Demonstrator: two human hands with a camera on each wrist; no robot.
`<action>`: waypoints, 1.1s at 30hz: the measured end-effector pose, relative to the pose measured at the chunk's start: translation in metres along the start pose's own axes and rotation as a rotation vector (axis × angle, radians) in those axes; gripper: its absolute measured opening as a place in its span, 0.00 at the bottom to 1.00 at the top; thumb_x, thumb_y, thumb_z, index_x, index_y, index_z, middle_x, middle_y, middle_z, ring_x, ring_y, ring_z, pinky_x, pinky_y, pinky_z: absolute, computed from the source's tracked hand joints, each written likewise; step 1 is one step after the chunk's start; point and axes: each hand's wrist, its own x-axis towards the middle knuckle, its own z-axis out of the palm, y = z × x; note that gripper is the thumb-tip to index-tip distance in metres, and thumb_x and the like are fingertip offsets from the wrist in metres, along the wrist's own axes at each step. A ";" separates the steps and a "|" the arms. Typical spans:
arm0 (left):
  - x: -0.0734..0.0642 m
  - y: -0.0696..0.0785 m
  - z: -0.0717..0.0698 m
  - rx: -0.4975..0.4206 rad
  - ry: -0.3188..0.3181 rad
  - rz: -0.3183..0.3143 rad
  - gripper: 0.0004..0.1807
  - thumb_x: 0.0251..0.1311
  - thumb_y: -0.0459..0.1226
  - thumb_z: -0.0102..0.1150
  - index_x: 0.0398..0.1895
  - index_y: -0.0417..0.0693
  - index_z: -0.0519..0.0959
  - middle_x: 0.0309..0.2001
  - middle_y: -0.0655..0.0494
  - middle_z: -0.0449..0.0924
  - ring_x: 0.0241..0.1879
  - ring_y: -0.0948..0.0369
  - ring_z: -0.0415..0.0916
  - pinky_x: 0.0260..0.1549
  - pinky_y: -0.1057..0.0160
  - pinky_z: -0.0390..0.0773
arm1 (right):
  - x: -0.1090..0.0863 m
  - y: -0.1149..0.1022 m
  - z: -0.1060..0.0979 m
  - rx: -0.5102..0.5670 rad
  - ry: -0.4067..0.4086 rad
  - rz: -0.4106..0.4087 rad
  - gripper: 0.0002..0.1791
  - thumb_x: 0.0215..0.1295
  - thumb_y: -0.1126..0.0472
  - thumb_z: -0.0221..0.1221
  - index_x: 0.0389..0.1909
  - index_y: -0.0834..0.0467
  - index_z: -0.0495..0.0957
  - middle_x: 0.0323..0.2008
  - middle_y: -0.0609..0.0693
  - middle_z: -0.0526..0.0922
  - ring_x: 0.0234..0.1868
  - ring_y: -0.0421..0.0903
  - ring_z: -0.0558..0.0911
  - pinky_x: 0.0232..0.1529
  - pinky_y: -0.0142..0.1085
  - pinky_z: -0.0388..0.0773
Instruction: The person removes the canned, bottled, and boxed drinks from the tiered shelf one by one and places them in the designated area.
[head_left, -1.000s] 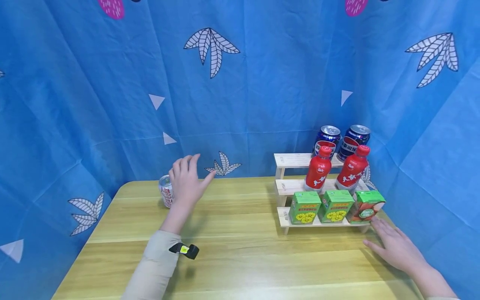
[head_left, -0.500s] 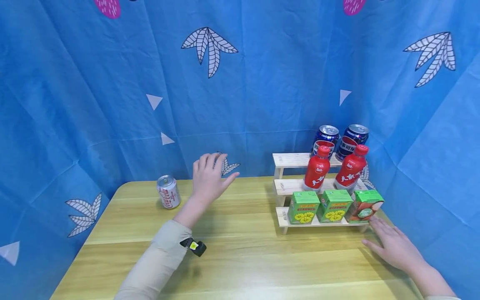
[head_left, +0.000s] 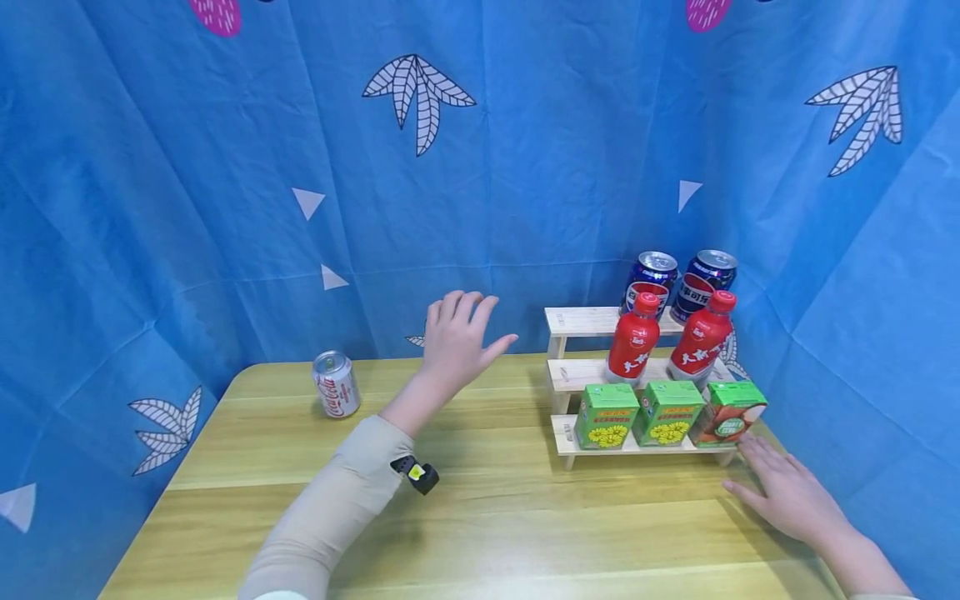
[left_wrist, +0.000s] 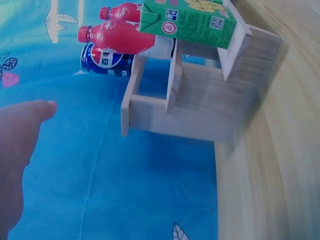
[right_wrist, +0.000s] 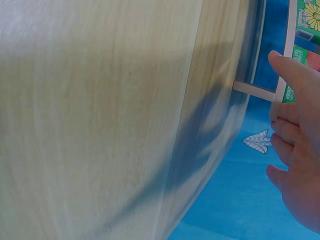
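Shelf of pale wood, three-stepped (head_left: pixel 581 320), stands at the right of the frame, bearing blue metal cans (head_left: pixel 648 279), red plastic bottles (head_left: pixel 633 343) and green-topped cardboard boxes (head_left: pixel 607 417); one silver metal can (head_left: pixel 337 386) stands at the left. From afar I watch the left hand (head_left: pixel 459 340) near the middle: thumb wide, holding nothing. The right hand (head_left: pixel 789 492), relaxed and without load, is at the shelf's front right corner; contact I cannot confirm. For good work, I judge, the left hand should approach the shelf slowly, clear of the bottles.
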 end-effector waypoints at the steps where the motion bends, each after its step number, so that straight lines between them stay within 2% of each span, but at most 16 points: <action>1: 0.003 0.002 0.001 -0.001 0.004 0.002 0.34 0.54 0.65 0.59 0.56 0.53 0.78 0.51 0.53 0.80 0.53 0.53 0.71 0.48 0.53 0.70 | 0.000 0.000 0.000 0.001 -0.002 0.002 0.42 0.66 0.43 0.57 0.67 0.73 0.62 0.67 0.72 0.64 0.71 0.69 0.58 0.62 0.67 0.56; 8: 0.024 0.018 0.005 -0.021 -0.013 0.005 0.34 0.56 0.67 0.55 0.57 0.55 0.77 0.52 0.55 0.79 0.55 0.54 0.70 0.49 0.54 0.69 | -0.001 -0.001 -0.003 -0.003 -0.016 0.015 0.42 0.67 0.43 0.57 0.67 0.73 0.62 0.67 0.73 0.63 0.70 0.70 0.58 0.65 0.67 0.52; 18: 0.050 0.040 0.009 -0.045 -0.009 -0.013 0.34 0.55 0.66 0.56 0.57 0.57 0.77 0.53 0.57 0.79 0.56 0.55 0.70 0.51 0.55 0.69 | -0.001 -0.003 -0.005 -0.001 -0.038 0.027 0.42 0.65 0.43 0.58 0.66 0.73 0.63 0.66 0.73 0.65 0.69 0.71 0.61 0.63 0.67 0.56; 29: 0.073 0.061 0.021 -0.110 -0.123 -0.066 0.35 0.57 0.68 0.53 0.59 0.59 0.76 0.56 0.58 0.77 0.59 0.57 0.67 0.55 0.56 0.69 | -0.001 -0.004 -0.004 -0.005 -0.007 0.019 0.41 0.64 0.44 0.60 0.65 0.73 0.65 0.65 0.73 0.66 0.67 0.71 0.64 0.61 0.66 0.58; 33: 0.082 0.068 0.026 -0.133 -0.143 -0.088 0.35 0.56 0.69 0.51 0.59 0.59 0.76 0.56 0.58 0.77 0.59 0.57 0.67 0.54 0.57 0.69 | -0.001 -0.005 -0.005 0.006 -0.019 0.026 0.42 0.65 0.44 0.59 0.66 0.73 0.63 0.66 0.73 0.65 0.67 0.71 0.63 0.62 0.66 0.57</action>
